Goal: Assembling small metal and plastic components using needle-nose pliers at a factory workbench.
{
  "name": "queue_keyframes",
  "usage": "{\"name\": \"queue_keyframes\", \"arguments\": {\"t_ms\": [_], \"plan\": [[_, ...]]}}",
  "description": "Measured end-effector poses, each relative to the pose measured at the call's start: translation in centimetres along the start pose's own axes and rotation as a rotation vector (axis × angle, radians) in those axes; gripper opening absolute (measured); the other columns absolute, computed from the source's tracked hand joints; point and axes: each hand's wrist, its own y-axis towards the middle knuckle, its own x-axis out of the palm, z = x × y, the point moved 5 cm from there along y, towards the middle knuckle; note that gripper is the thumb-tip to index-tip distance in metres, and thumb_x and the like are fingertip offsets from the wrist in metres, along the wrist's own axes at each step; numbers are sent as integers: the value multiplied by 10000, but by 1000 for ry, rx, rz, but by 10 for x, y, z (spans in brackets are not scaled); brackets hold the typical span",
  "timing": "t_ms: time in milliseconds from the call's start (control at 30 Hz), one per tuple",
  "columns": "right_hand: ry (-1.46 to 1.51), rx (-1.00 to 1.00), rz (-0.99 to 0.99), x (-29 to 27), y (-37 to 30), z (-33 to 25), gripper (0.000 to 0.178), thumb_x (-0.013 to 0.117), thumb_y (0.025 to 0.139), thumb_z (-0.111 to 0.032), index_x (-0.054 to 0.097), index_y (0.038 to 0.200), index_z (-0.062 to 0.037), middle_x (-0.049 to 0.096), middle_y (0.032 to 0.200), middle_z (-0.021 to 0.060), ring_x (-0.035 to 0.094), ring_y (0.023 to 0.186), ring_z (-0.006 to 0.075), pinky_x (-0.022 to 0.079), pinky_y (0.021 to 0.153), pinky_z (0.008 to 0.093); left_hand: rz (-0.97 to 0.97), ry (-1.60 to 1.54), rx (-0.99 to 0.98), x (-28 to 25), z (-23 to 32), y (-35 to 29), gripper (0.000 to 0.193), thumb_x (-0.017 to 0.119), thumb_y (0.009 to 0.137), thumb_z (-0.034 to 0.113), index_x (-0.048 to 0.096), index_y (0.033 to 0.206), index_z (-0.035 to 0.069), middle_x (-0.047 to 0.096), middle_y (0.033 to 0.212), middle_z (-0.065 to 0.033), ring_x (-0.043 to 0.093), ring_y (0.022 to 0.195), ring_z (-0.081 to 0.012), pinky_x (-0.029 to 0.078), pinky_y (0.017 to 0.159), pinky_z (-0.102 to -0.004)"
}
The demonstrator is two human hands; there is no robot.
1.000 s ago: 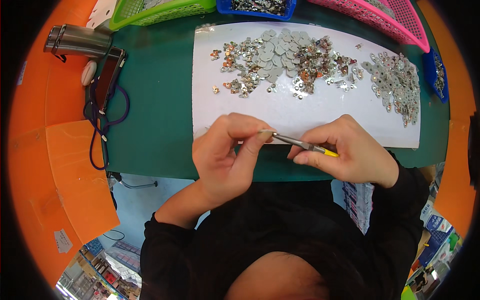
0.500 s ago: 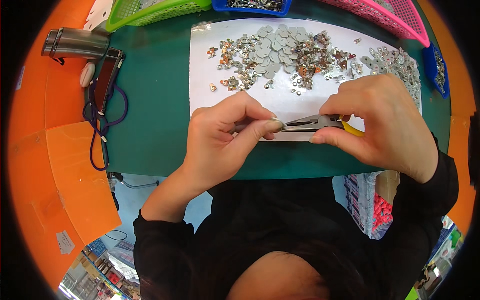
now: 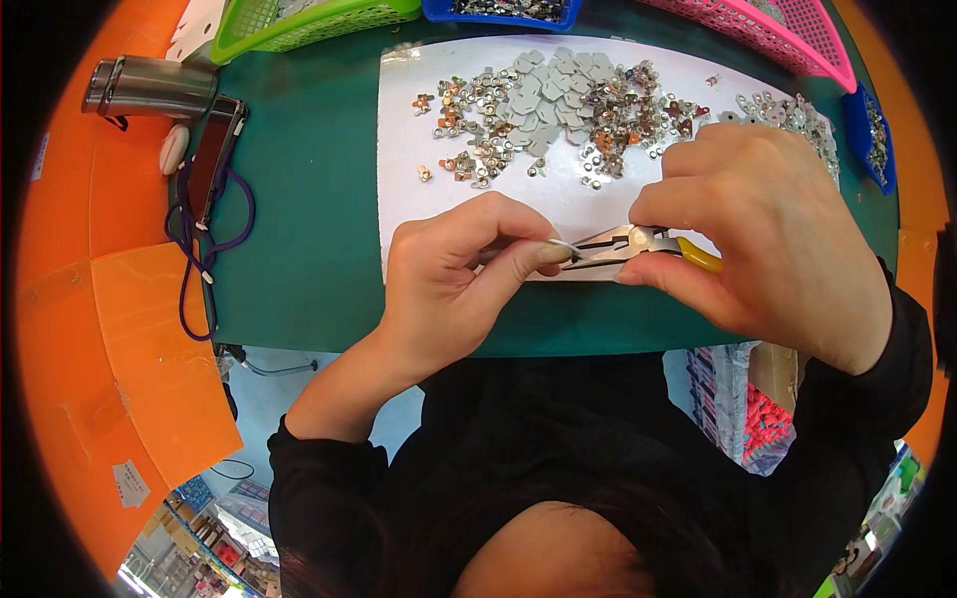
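Pliers with yellow handles (image 3: 638,242) are gripped in my right hand (image 3: 763,224), their jaws parted and pointing left. Between thumb and forefinger of my left hand (image 3: 459,259) is pinched a small grey plate (image 3: 566,246), mostly covered by the fingertips. The plier tips meet its edge; whether they clasp it I cannot tell. Beyond my hands, on a white sheet (image 3: 409,209), lies a heap of flat grey plates (image 3: 553,95). Small metal and copper-coloured fittings (image 3: 623,135) surround it on both sides.
Along the far edge stand a green basket (image 3: 319,35), a blue tray (image 3: 508,22) and a pink basket (image 3: 788,50). Another blue tray (image 3: 869,140) is at the right. A steel flask (image 3: 155,86) and a phone (image 3: 211,159) with a purple cord lie left on the green table (image 3: 299,219).
The plier jaws have spread apart and the pliers have turned, showing their pivot and yellow handle more. My right hand has shifted slightly; my left hand has edged right, still pinching the plate.
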Motion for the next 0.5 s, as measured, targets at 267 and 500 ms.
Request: {"name": "queue_keyframes", "arguments": {"t_ms": [267, 500], "plan": [[10, -15, -3, 1, 1, -1, 263, 819, 672, -226, 660, 788, -52, 578, 694, 91, 588, 702, 325, 445, 614, 424, 15, 35, 76, 1, -2, -5, 44, 663, 900, -51, 661, 934, -22, 715, 830, -78, 702, 761, -117, 551, 677, -231], [-69, -13, -67, 3, 2, 0, 246, 813, 685, -225, 663, 793, -64, 589, 699, 89, 594, 701, 314, 451, 613, 421, 16, 68, 49, 2, -1, -8, 47, 637, 927, -49, 618, 970, -43, 705, 883, -121, 702, 799, -148, 570, 726, -264]]}}
